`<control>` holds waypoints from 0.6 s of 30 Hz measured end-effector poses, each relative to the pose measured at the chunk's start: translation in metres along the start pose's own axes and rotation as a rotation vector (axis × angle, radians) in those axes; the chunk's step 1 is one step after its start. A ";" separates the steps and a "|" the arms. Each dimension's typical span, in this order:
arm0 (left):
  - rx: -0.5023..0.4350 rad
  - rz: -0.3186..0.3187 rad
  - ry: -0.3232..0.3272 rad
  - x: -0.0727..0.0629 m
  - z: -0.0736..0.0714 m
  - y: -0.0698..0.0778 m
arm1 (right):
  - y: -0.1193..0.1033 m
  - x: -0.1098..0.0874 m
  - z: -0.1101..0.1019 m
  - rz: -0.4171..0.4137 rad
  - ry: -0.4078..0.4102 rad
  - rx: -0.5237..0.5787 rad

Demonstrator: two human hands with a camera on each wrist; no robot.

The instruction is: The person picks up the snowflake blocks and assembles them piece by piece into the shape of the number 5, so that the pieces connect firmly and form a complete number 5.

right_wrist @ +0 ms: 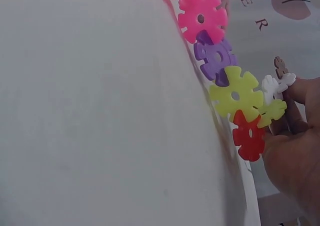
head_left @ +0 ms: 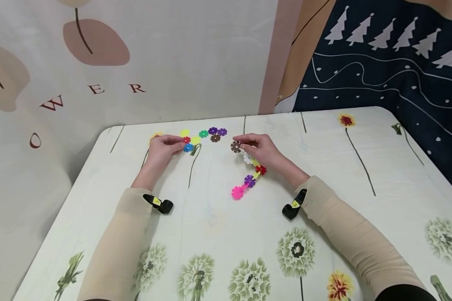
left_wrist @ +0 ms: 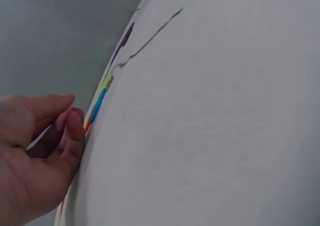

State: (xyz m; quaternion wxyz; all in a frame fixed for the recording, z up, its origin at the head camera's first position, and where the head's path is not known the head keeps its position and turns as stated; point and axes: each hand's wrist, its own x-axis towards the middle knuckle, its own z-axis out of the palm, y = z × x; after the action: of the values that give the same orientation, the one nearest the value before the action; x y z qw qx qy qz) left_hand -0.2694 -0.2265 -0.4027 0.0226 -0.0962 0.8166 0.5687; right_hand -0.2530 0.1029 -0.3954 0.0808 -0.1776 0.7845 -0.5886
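Note:
Several colourful notched plastic discs, linked as a chain, curve beneath my right hand (head_left: 261, 149), whose thumb and fingers pinch the chain near its brown disc (head_left: 235, 146). Beyond it come a white disc (right_wrist: 272, 87), yellow discs (right_wrist: 236, 93), a red disc (right_wrist: 249, 136), a purple disc (right_wrist: 216, 58) and pink discs (right_wrist: 202, 17). My left hand (head_left: 162, 151) reaches beside a loose red disc (head_left: 186, 139) and a blue disc (head_left: 188, 147). In the left wrist view its thumb and fingers are loosely bent, with nothing visible between them.
More loose discs lie toward the table's back edge: yellow (head_left: 195, 140), green (head_left: 204, 133), purple (head_left: 222, 131) and brown (head_left: 215, 138). A flower-printed cloth (head_left: 211, 225) covers the table. Behind hang a pale printed curtain (head_left: 196, 58) and a dark tree-patterned cloth (head_left: 376, 79).

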 end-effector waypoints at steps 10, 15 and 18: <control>0.215 0.049 -0.038 0.000 0.004 0.003 | 0.001 0.001 -0.002 0.007 0.009 0.030; 0.223 0.063 -0.051 -0.001 0.006 0.005 | 0.000 0.001 -0.001 0.000 0.028 0.031; 0.226 0.068 -0.062 -0.001 0.006 0.006 | 0.000 0.001 -0.001 -0.004 0.046 0.028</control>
State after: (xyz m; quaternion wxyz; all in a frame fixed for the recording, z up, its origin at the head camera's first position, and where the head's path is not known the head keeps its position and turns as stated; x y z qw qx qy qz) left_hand -0.2696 -0.2187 -0.3995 0.0391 -0.0479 0.8772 0.4762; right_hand -0.2541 0.1038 -0.3949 0.0639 -0.1645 0.7775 -0.6037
